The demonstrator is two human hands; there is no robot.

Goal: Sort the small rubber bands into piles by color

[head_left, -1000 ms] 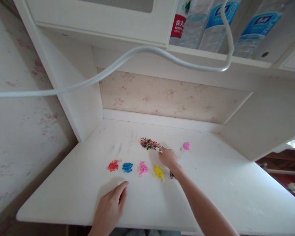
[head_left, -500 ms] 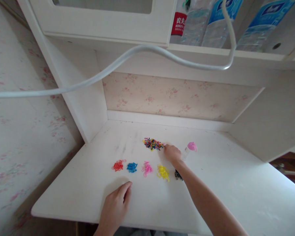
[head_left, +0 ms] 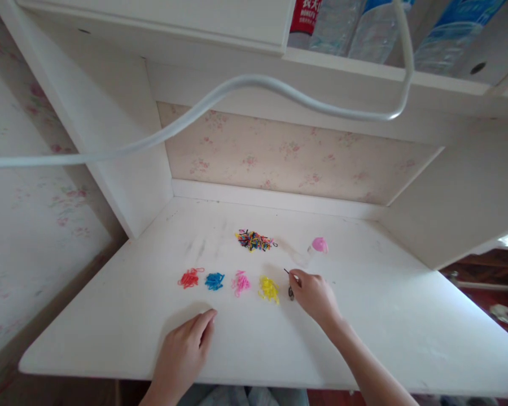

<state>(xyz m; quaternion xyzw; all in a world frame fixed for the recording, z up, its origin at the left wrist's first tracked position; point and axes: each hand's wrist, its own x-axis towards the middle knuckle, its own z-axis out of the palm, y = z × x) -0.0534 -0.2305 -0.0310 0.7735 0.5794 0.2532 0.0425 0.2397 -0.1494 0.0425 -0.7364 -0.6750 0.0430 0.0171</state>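
My right hand (head_left: 315, 294) is pinched on a small black rubber band just above a tiny heap of black bands (head_left: 290, 292) on the white desk (head_left: 385, 338). To its left lie sorted heaps in a row: yellow (head_left: 268, 288), pink (head_left: 241, 282), blue (head_left: 214, 280) and red (head_left: 190, 277). A mixed multicoloured pile of bands (head_left: 254, 240) sits further back. My left hand (head_left: 184, 355) rests palm down near the front edge, fingers loosely together, holding nothing.
A small clear bottle with a pink cap (head_left: 319, 245) lies behind my right hand. A white cable (head_left: 245, 84) hangs across the view. Water bottles (head_left: 364, 28) stand on the shelf above. Side panels wall the desk left and right.
My right hand drew back from the mixed pile toward the black heap, carrying a black band. The left hand stayed put. The camera tilted slightly.
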